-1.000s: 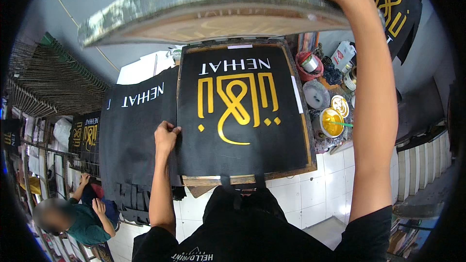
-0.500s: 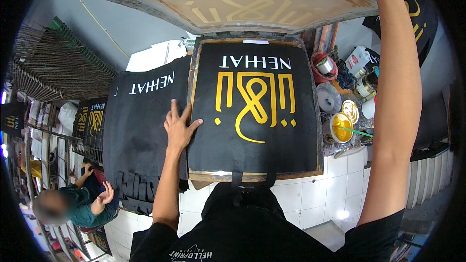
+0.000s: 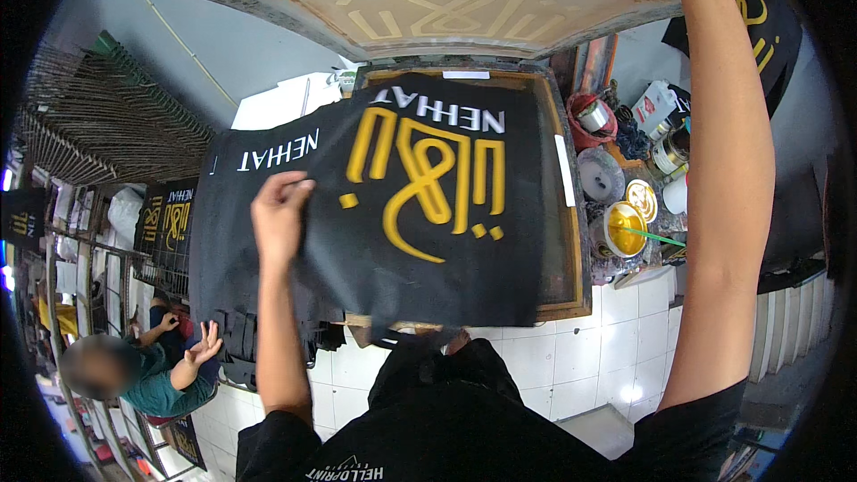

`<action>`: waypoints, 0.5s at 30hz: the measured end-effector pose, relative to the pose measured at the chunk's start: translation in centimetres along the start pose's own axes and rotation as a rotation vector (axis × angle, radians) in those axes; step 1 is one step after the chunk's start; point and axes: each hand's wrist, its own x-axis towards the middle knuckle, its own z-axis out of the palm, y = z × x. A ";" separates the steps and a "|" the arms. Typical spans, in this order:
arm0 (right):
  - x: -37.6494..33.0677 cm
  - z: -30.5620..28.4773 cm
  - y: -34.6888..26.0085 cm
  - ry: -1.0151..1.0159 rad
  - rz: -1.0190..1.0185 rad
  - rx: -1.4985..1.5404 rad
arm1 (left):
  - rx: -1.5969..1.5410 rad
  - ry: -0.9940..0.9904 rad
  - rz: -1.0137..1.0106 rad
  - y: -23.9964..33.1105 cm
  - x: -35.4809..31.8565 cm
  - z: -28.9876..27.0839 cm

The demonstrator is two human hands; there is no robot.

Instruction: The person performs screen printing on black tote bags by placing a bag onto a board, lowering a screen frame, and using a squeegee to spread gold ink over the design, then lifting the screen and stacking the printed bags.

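Between the thumb and fingers of my left hand (image 3: 278,211) is the left edge of a black tote bag (image 3: 482,268) with white and yellow print. The bag is partly lifted off a wooden-edged printing board (image 3: 558,281) and slants over the left stack of black bags (image 3: 237,214). My right arm (image 3: 728,170) reaches up along the right side, its hand beyond the top edge. Beside that wrist is the raised printing screen (image 3: 536,4), with the same curving design on its mesh.
Right of the board stand a tub of yellow ink (image 3: 619,229) with a green stick, a lid (image 3: 641,199), a grey bowl (image 3: 601,175) and a red container (image 3: 591,119). Wire racks (image 3: 98,125) fill the far left. A seated person (image 3: 174,370) is at lower left.
My left hand has closed on the bag's left edge and moved left and up. The bag has come partly off the board toward the left, baring the board's right side.
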 end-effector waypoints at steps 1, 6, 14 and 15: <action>0.1 0.1 0.2 0.016 -0.036 0.014 | 0.046 0.037 0.000 0.0 0.1 -3.2; 0.2 -0.1 0.1 0.010 -0.035 0.064 | 0.223 0.133 -0.051 -7.1 0.9 -24.0; 0.6 -0.3 0.2 -0.016 -0.026 0.068 | 0.855 -0.122 0.318 -6.8 -4.0 -10.0; 0.7 -0.1 -0.1 -0.011 -0.038 0.071 | 0.935 -0.327 0.326 -8.2 -5.1 -7.1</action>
